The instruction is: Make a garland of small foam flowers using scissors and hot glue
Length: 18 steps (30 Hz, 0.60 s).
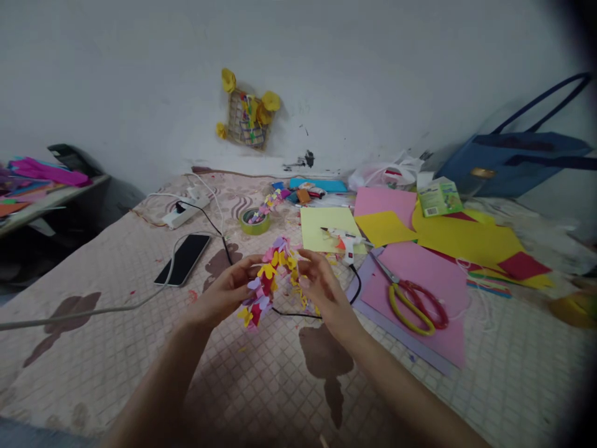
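Note:
Between my two hands is a headband-like arch covered in small paper flowers (267,272) in yellow, purple, pink and red. My left hand (227,291) grips its left side, thumb and fingers closed on it. On the other side, my right hand (325,287) has its fingers closed around the right part of the arch. It is held up above the cloth-covered table, its top pointing away from me. Just beyond my right hand, a white hot glue gun (346,243) rests on a pale yellow sheet (321,219).
Scissors (413,305) lie on pink paper (433,270) at right, near yellow sheets (466,236). A phone (183,260), a power strip (186,211) and cables are at left. A tape roll (254,224) stands behind my hands. A blue bag (517,162) is at back right.

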Tool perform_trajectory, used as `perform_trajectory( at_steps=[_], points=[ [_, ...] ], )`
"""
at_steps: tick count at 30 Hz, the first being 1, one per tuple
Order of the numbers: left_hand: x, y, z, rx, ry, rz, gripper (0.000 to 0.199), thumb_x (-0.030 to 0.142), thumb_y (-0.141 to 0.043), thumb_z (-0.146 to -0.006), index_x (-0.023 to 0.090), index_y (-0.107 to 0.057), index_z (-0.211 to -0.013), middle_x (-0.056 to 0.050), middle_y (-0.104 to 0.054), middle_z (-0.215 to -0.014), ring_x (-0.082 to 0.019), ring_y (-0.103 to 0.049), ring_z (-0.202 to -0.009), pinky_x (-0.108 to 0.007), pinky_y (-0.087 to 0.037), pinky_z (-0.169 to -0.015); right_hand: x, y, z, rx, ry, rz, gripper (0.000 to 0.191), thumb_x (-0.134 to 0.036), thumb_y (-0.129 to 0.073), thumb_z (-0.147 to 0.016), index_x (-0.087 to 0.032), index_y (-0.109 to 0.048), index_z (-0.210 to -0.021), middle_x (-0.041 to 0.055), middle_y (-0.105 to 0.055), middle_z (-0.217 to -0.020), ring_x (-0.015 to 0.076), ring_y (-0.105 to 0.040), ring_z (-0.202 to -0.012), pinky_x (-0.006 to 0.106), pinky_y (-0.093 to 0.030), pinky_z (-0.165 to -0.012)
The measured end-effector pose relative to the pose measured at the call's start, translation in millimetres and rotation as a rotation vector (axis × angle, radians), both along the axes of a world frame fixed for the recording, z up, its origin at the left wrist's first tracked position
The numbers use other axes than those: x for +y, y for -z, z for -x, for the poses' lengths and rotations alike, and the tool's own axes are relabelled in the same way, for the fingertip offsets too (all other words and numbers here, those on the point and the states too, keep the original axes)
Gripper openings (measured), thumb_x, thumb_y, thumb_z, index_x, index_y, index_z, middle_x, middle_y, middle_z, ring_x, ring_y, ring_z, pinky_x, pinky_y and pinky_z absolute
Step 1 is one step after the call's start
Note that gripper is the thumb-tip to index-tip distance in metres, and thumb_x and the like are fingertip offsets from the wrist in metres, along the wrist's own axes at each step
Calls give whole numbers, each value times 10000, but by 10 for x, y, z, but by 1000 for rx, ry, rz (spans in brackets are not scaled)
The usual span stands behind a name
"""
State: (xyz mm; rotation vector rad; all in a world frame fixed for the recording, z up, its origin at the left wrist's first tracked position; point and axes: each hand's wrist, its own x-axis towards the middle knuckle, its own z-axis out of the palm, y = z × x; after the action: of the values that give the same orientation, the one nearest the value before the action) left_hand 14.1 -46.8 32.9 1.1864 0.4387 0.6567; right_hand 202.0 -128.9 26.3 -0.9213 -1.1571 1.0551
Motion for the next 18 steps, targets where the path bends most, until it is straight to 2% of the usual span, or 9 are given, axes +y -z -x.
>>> perform_trajectory(
  at_steps=[5,9,14,18],
  points=[
    [77,-31,51,53,-47,-137,472,104,-662,-720,215,-548,-1164,-62,-626,-990,-143,-610,-810,-193,-471,-624,-27,-62,-2,9,82,-6,353,-340,-563,-844,-267,-449,-1170,54,-521,-1083,157,-549,-909,325,-471,-786],
    [127,-74,70,66,-44,-249,465,121,-646,-756,231,-519,-1190,-48,-620,-949,-134,-598,-804,-194,-467,-643,-109,-115,10,-16,131,-42,324,-303,-554,-848,-267,-453,-1153,62,-520,-1106,142,-555,-829,301,-484,-704],
    [161,-173,67,112,-137,-310,452,113,-666,-746,202,-528,-1168,-42,-613,-902,-138,-603,-820,-217,-482,-707,-219,-104,38,-69,84,-90,321,-255,-504,-877,-256,-437,-1190,76,-540,-1115,156,-563,-867,339,-486,-781],
    [204,-232,82,121,-167,-335,449,120,-669,-746,201,-531,-1166,-44,-613,-937,-133,-603,-857,-220,-487,-755,-288,-31,-3,-256,100,-66,347,-219,-459,-897,-268,-404,-1237,91,-496,-1218,169,-574,-915,338,-503,-758]
  ],
)
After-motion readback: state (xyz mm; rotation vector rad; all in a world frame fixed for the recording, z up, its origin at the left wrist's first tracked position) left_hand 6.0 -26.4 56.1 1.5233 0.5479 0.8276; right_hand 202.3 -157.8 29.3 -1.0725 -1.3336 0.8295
